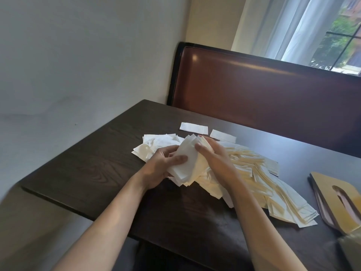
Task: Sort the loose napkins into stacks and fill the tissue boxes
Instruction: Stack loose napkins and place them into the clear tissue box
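Napkins, white and cream, are gathered as a small bundle [185, 163] between both my hands, just above a dark wooden table [93, 169]. Nearest to me, my two bare forearms reach in from the bottom edge. My left hand [164, 169] grasps the bundle from the left side, thumb pressed flat on the top sheet and fingers curled underneath. My right hand [216, 159] is closed around the bundle's right side, thumb on top near its far end, the other fingers hidden behind the paper. Beneath and to the right of my hands, a loose pile of napkins [273, 192] fans out across the table toward the right. At the right edge lies a flat tan tissue box lid [330, 194] with an oval slot, resting on a darker tray. Beyond my hands, two single folded napkins [194, 127] lie side by side, apart from the pile. Farther back stands a brown padded bench back [263, 89], then a grey wall and a curtained window [312, 30].
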`<state>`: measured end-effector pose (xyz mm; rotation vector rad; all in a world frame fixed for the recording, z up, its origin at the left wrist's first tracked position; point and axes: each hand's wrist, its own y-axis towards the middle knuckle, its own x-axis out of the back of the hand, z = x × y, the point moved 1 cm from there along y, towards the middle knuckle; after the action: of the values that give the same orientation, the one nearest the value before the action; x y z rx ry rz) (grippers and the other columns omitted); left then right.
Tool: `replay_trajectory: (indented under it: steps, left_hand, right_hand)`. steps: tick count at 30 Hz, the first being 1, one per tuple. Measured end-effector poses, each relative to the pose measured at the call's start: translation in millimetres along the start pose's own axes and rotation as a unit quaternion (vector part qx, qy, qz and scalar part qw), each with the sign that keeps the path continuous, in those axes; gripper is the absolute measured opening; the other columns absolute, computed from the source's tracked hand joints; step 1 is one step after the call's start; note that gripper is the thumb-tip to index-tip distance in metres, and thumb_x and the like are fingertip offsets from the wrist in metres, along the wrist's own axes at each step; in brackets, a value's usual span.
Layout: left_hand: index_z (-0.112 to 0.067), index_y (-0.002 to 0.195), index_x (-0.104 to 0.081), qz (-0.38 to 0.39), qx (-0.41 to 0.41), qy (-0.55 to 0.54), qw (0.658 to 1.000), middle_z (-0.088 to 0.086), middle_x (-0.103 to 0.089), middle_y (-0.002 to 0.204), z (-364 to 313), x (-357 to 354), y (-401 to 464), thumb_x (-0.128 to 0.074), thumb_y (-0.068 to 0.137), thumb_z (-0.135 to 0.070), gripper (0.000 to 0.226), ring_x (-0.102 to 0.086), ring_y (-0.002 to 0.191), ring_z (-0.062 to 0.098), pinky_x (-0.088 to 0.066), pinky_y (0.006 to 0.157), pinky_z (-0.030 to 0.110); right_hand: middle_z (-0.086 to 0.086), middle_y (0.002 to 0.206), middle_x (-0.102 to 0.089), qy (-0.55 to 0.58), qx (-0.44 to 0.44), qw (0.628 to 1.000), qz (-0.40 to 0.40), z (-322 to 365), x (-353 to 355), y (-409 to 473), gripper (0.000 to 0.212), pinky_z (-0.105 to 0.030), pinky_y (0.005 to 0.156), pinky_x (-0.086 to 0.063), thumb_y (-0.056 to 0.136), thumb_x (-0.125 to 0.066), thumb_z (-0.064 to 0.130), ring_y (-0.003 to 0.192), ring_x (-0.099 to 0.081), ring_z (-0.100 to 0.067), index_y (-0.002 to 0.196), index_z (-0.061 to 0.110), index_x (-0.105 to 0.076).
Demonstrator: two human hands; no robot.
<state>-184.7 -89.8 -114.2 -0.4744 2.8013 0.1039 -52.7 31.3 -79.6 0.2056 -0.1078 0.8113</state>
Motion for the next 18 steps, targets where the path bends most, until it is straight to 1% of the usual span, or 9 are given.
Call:
replay_trajectory:
  steps: [2, 5, 7, 9, 11, 12, 14, 16, 18]
  left_hand:
    - [-0.016, 0.113, -0.071, -0.004, -0.011, 0.018, 1.0, 0.014, -0.073, 0.107, -0.4, -4.2, -2.9, -0.08, 0.075, -0.026, 0.04, -0.068, 0.093, 0.03, -0.052, 0.081, 0.043]
    - [-0.016, 0.114, -0.06, -0.018, -0.015, 0.046, 0.999, 0.011, -0.073, 0.101, -1.9, -17.6, -8.8, -0.082, 0.068, -0.037, 0.055, -0.067, 0.086, 0.029, -0.052, 0.07, 0.039]
    - [-0.015, 0.114, -0.056, -0.012, -0.019, 0.067, 0.998, 0.008, -0.072, 0.097, -0.7, -30.8, -13.2, -0.081, 0.07, -0.039, 0.056, -0.068, 0.084, 0.026, -0.051, 0.065, 0.037]
    - [-0.018, 0.118, -0.056, -0.012, -0.025, 0.065, 0.997, 0.006, -0.072, 0.1, 1.3, -45.7, -16.2, -0.081, 0.074, -0.036, 0.054, -0.069, 0.088, 0.023, -0.054, 0.069, 0.038]
    - [-0.024, 0.123, -0.059, -0.007, -0.03, 0.042, 0.999, 0.009, -0.07, 0.108, 2.3, -61.7, -18.8, -0.083, 0.071, -0.03, 0.057, -0.069, 0.093, 0.024, -0.058, 0.075, 0.038]
    - [-0.025, 0.125, -0.059, 0.0, -0.031, 0.033, 0.999, 0.01, -0.069, 0.111, 3.0, -70.2, -19.6, -0.084, 0.07, -0.026, 0.06, -0.07, 0.096, 0.024, -0.058, 0.077, 0.037]
    - [-0.026, 0.128, -0.058, 0.0, -0.033, 0.048, 0.998, 0.008, -0.069, 0.112, 5.2, -88.1, -22.1, -0.083, 0.072, -0.021, 0.062, -0.071, 0.099, 0.024, -0.06, 0.08, 0.04]
    - [-0.026, 0.126, -0.059, -0.019, -0.043, 0.077, 0.996, 0.007, -0.07, 0.111, 9.4, -105.7, -23.6, -0.085, 0.075, -0.016, 0.058, -0.071, 0.098, 0.023, -0.061, 0.079, 0.04]
    - [-0.025, 0.124, -0.061, -0.039, -0.06, 0.103, 0.992, 0.007, -0.072, 0.107, 15.6, -121.5, -25.6, -0.083, 0.079, -0.011, 0.052, -0.072, 0.093, 0.02, -0.06, 0.074, 0.033]
  right_hand:
    - [0.002, 0.09, -0.07, 0.015, -0.024, 1.0, 0.008, 2.2, 3.6, -11.8, 0.018, -0.021, 0.064, -0.05, 0.095, -0.063, 0.029, 0.077, -0.066, -0.009, 0.109, 0.018, -0.068]
    - [-0.003, 0.083, -0.067, 0.034, -0.015, 0.999, -0.006, 5.8, 14.8, -31.9, 0.014, -0.026, 0.061, -0.051, 0.094, -0.065, 0.021, 0.072, -0.064, -0.014, 0.101, 0.01, -0.069]
    - [0.0, 0.086, -0.07, 0.037, -0.002, 0.999, -0.026, 7.6, 24.8, -45.7, 0.012, -0.025, 0.063, -0.054, 0.092, -0.067, 0.017, 0.076, -0.067, -0.012, 0.103, 0.015, -0.07]
    - [0.002, 0.095, -0.072, 0.056, 0.008, 0.997, -0.055, 7.6, 36.1, -59.9, 0.018, -0.028, 0.069, -0.056, 0.09, -0.068, 0.016, 0.088, -0.069, -0.014, 0.108, 0.019, -0.07]
    - [0.001, 0.102, -0.072, 0.074, 0.02, 0.993, -0.09, 5.4, 48.5, -73.3, 0.022, -0.035, 0.076, -0.059, 0.09, -0.068, 0.017, 0.096, -0.069, -0.019, 0.112, 0.019, -0.07]
    - [0.002, 0.104, -0.072, 0.08, 0.023, 0.99, -0.111, 5.2, 54.6, -80.3, 0.024, -0.039, 0.079, -0.06, 0.089, -0.069, 0.019, 0.098, -0.068, -0.02, 0.113, 0.021, -0.069]
    - [0.002, 0.108, -0.071, 0.089, 0.022, 0.985, -0.145, 5.2, 66.3, -93.6, 0.032, -0.041, 0.081, -0.06, 0.085, -0.072, 0.026, 0.102, -0.068, -0.02, 0.116, 0.023, -0.067]
    - [0.001, 0.109, -0.071, 0.083, 0.012, 0.984, -0.16, 3.2, 78.4, -107.0, 0.039, -0.044, 0.081, -0.06, 0.08, -0.073, 0.033, 0.103, -0.068, -0.021, 0.117, 0.022, -0.067]
    - [0.001, 0.106, -0.073, 0.069, -0.006, 0.983, -0.17, 0.0, 89.4, -121.0, 0.033, -0.047, 0.084, -0.06, 0.083, -0.072, 0.03, 0.102, -0.069, -0.022, 0.114, 0.022, -0.068]
